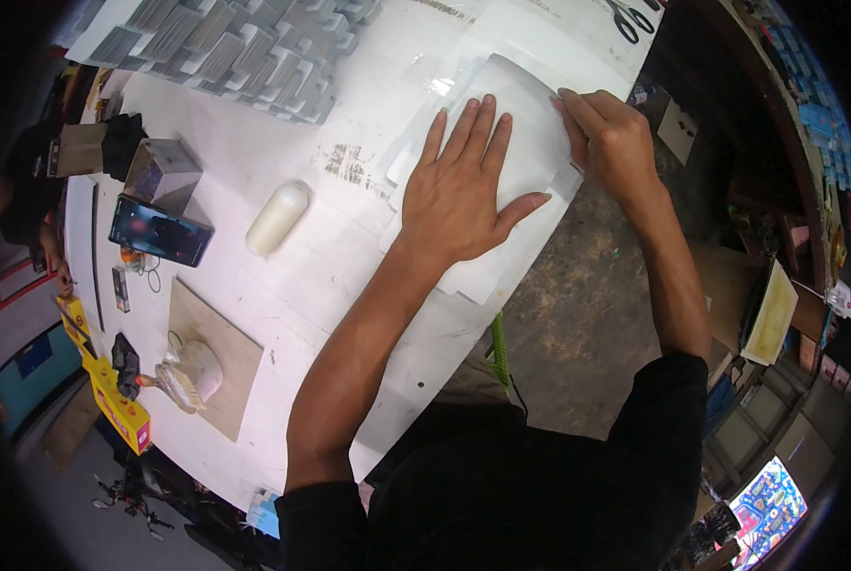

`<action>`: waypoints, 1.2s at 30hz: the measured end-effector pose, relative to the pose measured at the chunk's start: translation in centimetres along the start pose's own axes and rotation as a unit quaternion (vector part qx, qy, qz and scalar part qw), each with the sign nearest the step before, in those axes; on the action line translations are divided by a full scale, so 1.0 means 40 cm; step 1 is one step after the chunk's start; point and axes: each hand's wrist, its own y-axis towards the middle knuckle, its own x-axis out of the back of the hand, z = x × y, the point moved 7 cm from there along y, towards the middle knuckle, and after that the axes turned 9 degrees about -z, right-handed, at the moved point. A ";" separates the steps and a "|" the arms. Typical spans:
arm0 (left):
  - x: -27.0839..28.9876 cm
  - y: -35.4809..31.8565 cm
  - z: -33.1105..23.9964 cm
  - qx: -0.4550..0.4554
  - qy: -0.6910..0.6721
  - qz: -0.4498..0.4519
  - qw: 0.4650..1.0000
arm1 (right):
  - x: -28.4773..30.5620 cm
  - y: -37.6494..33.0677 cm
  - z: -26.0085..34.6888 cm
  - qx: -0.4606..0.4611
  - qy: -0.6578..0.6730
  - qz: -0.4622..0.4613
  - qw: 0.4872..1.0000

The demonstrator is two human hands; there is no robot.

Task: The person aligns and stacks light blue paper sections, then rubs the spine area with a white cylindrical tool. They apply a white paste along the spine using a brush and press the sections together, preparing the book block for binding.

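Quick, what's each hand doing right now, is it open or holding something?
Left hand: open, palm down on the white sheets.
Right hand: fingers curled at the sheets' right edge; whether it grips them can't be told.

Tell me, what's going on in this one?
A person works at a white table. The left hand lies flat, fingers spread, on white sheets, while the right hand, fingers curled, seems to pinch their right edge. Layered grey stacks sit farther off to the left.

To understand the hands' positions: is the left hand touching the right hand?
Apart. The head view shows white sheets between the left hand and the right hand.
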 end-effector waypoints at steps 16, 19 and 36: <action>0.008 0.002 0.000 -0.002 -0.013 -0.003 1.000 | -0.061 -0.032 -0.011 -0.029 0.024 0.049 0.998; 0.011 0.003 -0.004 -0.006 -0.019 -0.008 1.000 | -0.063 -0.036 -0.016 -0.042 0.017 0.061 0.997; 0.004 -0.038 0.016 -0.038 -0.080 -0.099 0.991 | -0.110 0.190 0.474 0.056 0.321 0.151 0.933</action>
